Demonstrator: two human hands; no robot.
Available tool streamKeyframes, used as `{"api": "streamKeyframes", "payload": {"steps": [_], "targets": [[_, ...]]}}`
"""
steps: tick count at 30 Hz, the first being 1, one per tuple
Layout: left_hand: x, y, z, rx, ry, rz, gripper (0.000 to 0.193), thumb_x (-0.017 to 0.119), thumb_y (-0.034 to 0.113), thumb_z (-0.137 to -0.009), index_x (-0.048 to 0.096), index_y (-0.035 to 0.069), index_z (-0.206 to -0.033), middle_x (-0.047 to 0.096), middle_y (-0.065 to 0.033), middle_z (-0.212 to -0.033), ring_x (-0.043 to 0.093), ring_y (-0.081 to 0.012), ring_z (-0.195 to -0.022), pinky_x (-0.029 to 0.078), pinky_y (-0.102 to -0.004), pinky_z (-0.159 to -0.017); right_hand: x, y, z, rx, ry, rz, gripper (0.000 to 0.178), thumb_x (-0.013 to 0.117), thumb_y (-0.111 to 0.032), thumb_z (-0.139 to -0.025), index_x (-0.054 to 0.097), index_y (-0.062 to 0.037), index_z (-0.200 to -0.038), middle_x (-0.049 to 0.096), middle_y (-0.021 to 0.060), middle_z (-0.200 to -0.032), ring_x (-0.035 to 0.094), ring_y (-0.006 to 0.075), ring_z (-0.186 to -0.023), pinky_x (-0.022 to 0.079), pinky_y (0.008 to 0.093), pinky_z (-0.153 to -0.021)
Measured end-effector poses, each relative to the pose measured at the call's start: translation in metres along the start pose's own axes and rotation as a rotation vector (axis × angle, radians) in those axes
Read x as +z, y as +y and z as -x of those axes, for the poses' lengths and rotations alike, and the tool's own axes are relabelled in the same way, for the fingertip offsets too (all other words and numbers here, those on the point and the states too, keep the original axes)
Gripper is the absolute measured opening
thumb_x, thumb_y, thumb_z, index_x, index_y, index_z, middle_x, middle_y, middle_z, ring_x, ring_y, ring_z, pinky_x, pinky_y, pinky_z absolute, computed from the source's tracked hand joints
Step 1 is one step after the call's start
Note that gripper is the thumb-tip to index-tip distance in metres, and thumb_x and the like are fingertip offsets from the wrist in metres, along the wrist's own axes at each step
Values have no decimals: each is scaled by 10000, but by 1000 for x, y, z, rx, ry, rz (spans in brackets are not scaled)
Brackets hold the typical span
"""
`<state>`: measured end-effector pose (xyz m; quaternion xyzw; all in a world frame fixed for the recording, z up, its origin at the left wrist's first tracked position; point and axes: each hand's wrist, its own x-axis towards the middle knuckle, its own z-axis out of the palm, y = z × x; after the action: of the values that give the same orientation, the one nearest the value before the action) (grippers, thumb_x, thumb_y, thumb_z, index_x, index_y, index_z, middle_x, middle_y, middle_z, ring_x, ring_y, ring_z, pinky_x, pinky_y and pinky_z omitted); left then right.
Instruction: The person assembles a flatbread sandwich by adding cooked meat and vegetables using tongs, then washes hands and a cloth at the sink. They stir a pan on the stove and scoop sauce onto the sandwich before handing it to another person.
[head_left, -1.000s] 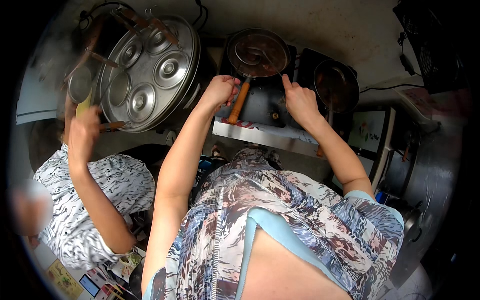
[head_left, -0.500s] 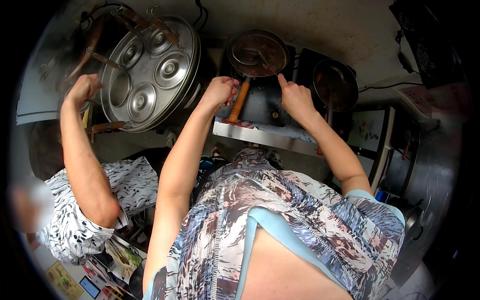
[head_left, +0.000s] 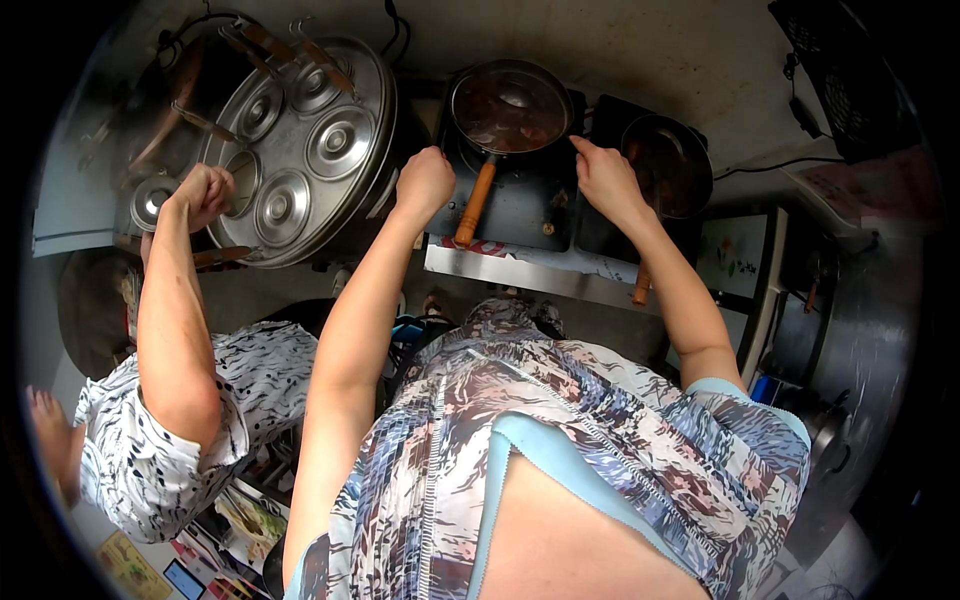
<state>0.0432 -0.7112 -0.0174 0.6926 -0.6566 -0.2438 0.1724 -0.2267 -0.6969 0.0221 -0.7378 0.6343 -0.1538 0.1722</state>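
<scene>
On the left burner of a black stove (head_left: 525, 210) sits a round pan (head_left: 512, 110) with a wooden handle (head_left: 476, 203) pointing toward me. A dark, shiny reddish-brown content lies in it. My left hand (head_left: 427, 183) is closed in a fist left of the pan, apart from its handle; anything inside the curled fingers is hidden. Near the pan's right rim, my right hand (head_left: 606, 178) is closed with the index finger toward the rim; whatever it grips cannot be made out. A second dark pan (head_left: 668, 165) stands beyond it, partly behind my right wrist.
At left is a large round steel steamer (head_left: 270, 120) with several lidded wells and wooden-handled tools. A person in a patterned shirt works there, with one hand (head_left: 207, 193) over an uncovered well and a small round lid (head_left: 155, 202) beside it. A dark cable (head_left: 780, 167) runs along the wall.
My left hand has turned, its fingertips now hidden, and shifted slightly left. My right hand has moved slightly right. The other person's hand has moved right over the well.
</scene>
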Motion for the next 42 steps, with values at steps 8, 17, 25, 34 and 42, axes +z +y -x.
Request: {"api": "streamKeyframes", "payload": {"steps": [8,17,25,34,42], "targets": [[-16,24,11,106,20,-327,130,545,59,-788,605,-27,-865,674,-222,-816,670,-384,-782,537,-458,-696,3,-1,1,-20,-61,83,355,491,-91,-843,607,-34,-1173,658,250,-850,641,421,-814,511,499,-769],[-22,41,11,177,149,-460,119,539,48,-797,565,-28,-885,674,-188,-719,687,-345,-695,552,-420,-608,0,24,-34,-110,119,240,285,522,-74,-808,604,-39,-1080,659,220,-795,655,393,-784,525,489,-684],[-31,46,11,145,97,-448,109,522,38,-802,558,-29,-881,675,-205,-766,683,-359,-745,545,-438,-636,31,33,-85,-303,28,488,434,525,-64,-794,540,-60,-1228,651,170,-862,663,332,-739,527,422,-606],[-28,39,32,146,67,-328,116,484,51,-836,571,-21,-861,654,-231,-752,651,-413,-746,515,-495,-656,-1,27,-89,-287,-104,601,159,561,-97,-783,673,-66,-892,683,154,-852,681,314,-798,545,425,-663],[-14,25,23,125,44,-266,132,524,26,-784,596,-38,-874,666,-241,-808,662,-409,-785,532,-478,-705,-41,39,-114,19,-422,312,380,516,-61,-780,672,-77,-1126,671,170,-771,649,277,-665,514,403,-624]]}}
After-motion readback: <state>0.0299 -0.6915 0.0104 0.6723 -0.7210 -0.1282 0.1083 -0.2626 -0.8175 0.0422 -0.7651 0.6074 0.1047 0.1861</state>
